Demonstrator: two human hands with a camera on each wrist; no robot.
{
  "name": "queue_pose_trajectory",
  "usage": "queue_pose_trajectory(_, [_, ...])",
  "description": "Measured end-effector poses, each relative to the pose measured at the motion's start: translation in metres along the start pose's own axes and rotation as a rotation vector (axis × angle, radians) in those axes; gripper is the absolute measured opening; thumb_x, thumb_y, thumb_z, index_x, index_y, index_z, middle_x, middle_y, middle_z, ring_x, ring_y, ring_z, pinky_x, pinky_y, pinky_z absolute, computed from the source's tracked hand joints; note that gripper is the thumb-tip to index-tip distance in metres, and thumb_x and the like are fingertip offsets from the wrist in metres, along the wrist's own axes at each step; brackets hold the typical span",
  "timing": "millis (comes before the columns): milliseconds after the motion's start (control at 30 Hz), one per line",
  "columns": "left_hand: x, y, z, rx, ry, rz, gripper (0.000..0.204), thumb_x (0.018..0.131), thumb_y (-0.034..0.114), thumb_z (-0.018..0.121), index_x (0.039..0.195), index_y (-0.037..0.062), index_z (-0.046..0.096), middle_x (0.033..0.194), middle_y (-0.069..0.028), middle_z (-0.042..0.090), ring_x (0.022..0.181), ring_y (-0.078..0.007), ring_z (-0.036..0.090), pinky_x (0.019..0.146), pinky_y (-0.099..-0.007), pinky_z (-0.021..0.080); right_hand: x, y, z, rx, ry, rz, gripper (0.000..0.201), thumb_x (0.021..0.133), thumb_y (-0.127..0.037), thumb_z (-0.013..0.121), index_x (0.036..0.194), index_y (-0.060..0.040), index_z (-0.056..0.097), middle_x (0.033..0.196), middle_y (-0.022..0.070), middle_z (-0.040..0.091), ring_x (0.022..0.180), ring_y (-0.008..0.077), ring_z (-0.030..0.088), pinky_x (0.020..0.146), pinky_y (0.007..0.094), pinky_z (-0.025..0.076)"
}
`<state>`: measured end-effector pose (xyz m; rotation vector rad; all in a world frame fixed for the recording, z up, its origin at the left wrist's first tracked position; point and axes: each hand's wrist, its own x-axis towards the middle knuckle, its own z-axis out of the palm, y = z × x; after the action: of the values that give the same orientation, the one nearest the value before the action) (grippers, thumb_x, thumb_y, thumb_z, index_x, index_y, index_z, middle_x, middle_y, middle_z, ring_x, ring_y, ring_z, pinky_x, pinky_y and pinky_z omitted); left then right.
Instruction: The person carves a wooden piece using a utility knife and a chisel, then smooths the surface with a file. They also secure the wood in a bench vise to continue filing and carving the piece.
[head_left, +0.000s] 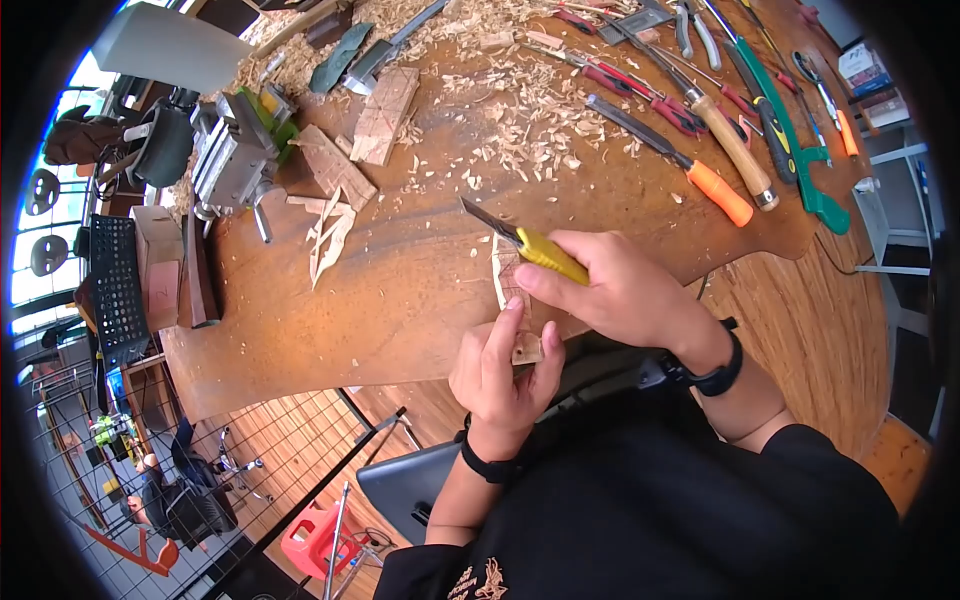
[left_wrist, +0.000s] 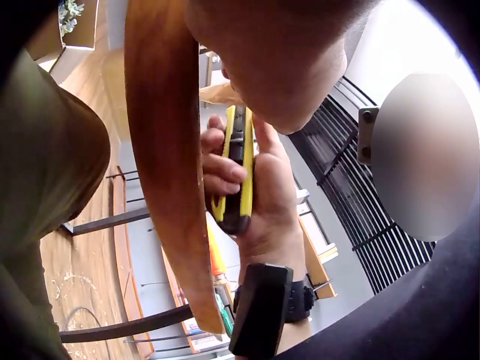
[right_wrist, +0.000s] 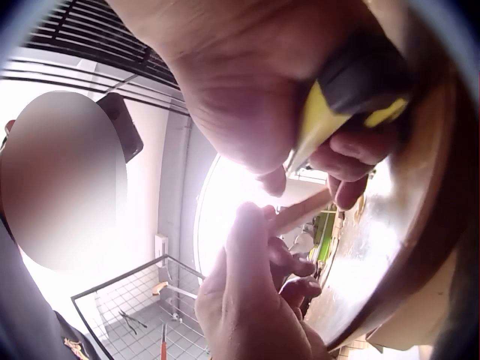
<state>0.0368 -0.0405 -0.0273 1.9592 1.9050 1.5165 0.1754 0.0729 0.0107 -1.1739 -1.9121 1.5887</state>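
Observation:
In the head view a small piece of pale wood with marked lines stands out from the left hand, whose fingers and thumb grip its lower end at the table's near edge. The right hand holds a yellow utility knife, its dark blade out and pointing up and left, above the wood. In the left wrist view the right hand's fingers are curled round the knife. The right wrist view has the wood between the left hand and the right hand.
A metal vise, wood offcuts and thin scraps lie at the left of the table. Shavings cover its far part. Chisels, a green saw and pliers lie at the right.

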Motion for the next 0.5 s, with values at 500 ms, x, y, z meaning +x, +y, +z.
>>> queue_pose_trajectory(500, [0.003, -0.008, 0.006, -0.233, 0.102, 0.05, 0.041, 0.078, 0.009, 0.084, 0.113, 0.0043, 0.063, 0.102, -0.0117, 0.069, 0.097, -0.0318, 0.067, 0.092, -0.0465, 0.052, -0.015, -0.007, -0.026, -0.476, -0.26, -0.041, 0.052, 0.097, -0.05, 0.059, 0.089, 0.0007, 0.064, 0.069, 0.0253, 0.063, 0.069, 0.0449, 0.065, 0.063, 0.0521, 0.05])
